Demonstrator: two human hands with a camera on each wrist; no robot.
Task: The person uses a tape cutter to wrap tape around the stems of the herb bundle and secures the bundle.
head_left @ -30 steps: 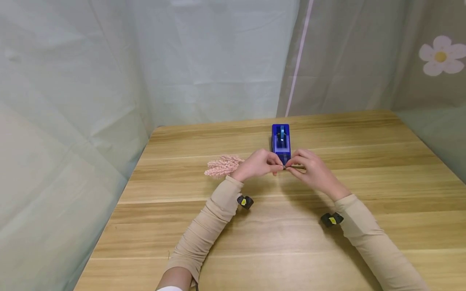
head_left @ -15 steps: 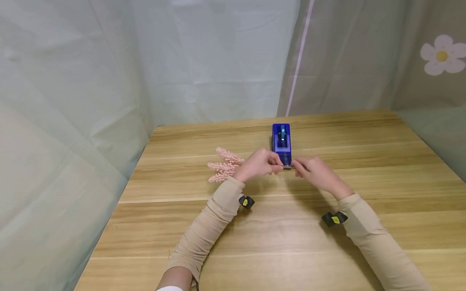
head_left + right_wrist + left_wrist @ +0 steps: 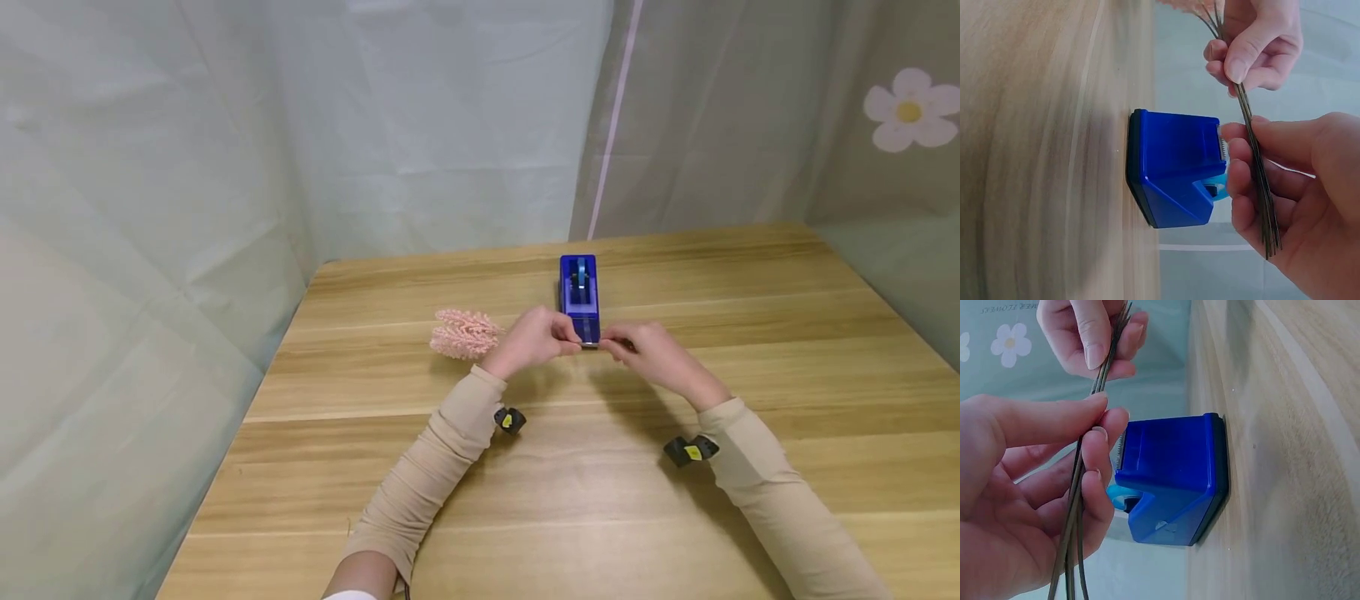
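since a moment ago the pink sprigs (image 3: 465,334) have bunched at centre frame, and with my left hand (image 3: 534,338) and right hand (image 3: 645,353) only pinching the thin stems (image 3: 1085,481) beside the blue tape dispenser (image 3: 579,298), one could slide loose or snag its toothed blade (image 3: 1223,147).

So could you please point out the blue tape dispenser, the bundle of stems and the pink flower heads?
blue tape dispenser (image 3: 579,293), head view, top face.
bundle of stems (image 3: 1076,506), left wrist view, mid-length.
pink flower heads (image 3: 463,334), head view, centre of cluster.

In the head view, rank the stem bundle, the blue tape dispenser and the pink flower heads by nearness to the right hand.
1. Stem bundle: pinched in the right hand.
2. Blue tape dispenser: just beyond the fingers, centre of the table.
3. Pink flower heads: farthest, past the left hand.
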